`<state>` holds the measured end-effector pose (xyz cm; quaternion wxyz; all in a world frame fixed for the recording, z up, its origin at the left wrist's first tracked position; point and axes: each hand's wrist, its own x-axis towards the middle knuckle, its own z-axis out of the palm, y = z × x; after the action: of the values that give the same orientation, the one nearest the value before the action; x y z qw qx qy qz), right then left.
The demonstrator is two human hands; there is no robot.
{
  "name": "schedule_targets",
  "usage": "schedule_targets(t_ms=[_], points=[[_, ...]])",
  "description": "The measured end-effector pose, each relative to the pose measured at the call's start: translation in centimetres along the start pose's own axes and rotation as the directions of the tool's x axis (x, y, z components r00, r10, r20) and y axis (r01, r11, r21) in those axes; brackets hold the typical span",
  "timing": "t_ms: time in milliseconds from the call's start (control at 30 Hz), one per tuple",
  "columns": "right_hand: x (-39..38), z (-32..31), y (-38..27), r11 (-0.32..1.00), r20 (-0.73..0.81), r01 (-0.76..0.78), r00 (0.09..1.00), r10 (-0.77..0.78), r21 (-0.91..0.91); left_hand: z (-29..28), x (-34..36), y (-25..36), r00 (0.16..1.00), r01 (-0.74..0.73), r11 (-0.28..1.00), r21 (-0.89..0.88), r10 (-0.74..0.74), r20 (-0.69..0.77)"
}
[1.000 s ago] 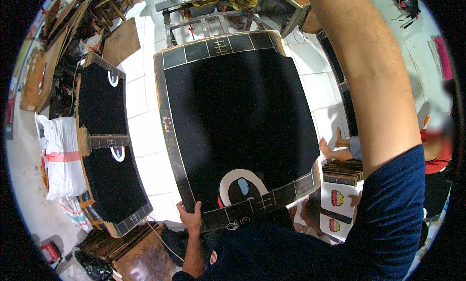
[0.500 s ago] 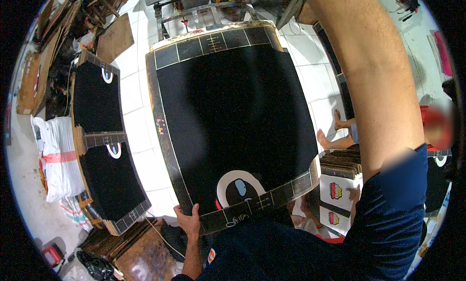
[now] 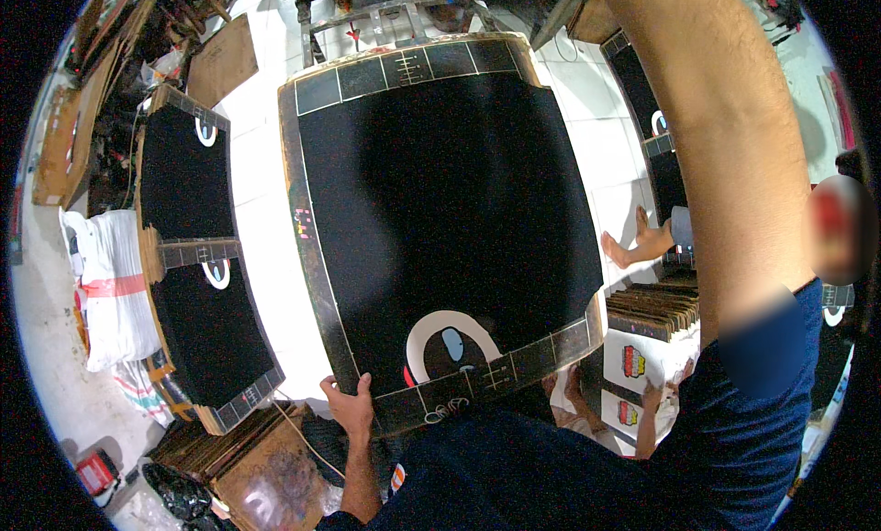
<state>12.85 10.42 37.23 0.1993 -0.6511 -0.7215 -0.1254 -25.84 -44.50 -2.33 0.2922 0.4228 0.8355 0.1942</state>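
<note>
A large board [image 3: 307, 246] covered with black cloth [image 3: 440, 210] lies before me, with dark strips marked by white lines along its far and near ends. At the cloth's near edge is a printed cartoon shape [image 3: 450, 343] with a cream outline and a light blue patch. My left hand [image 3: 351, 404] grips the board's near left corner, thumb on one side and fingers at the outer edge. My right arm [image 3: 734, 136] reaches up and forward across the right side; its hand lies beyond the top of the picture.
Similar black-covered boards [image 3: 188, 178] stand at the left, beside a white sack [image 3: 110, 292]. At the far end is a metal frame [image 3: 395, 22]. Another person's foot [image 3: 619, 251] is on the tiled floor at the right, near a stack of boards [image 3: 652, 311].
My view has shifted slightly, and the board appears a little higher in it. My right arm has moved slightly to the right. My left hand keeps hold of the corner.
</note>
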Motion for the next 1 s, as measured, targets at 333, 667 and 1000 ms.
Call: schedule_targets(t_ms=[333, 667, 1000], points=[[0.0, 1.3, -0.9, 0.990, -0.016, -0.124, 0.992, 0.125, 0.060, 2.5, 1.7, -4.4, 1.000, 0.016, 0.992, -0.127, -0.013, 0.023], [-1.7, 5.0, -3.3, 1.000, 0.044, -0.012, 0.999, 0.013, -0.017, -2.4, 5.1, -1.4, 0.986, 0.029, 0.982, 0.185, -0.058, 0.155], [-17.9, 13.6, -2.8, 0.949, -0.508, 0.216, 0.858, -0.073, 0.228, -0.2, 15.6, 29.8, 0.914, 0.139, 0.284, -0.949, 0.331, 0.233]])
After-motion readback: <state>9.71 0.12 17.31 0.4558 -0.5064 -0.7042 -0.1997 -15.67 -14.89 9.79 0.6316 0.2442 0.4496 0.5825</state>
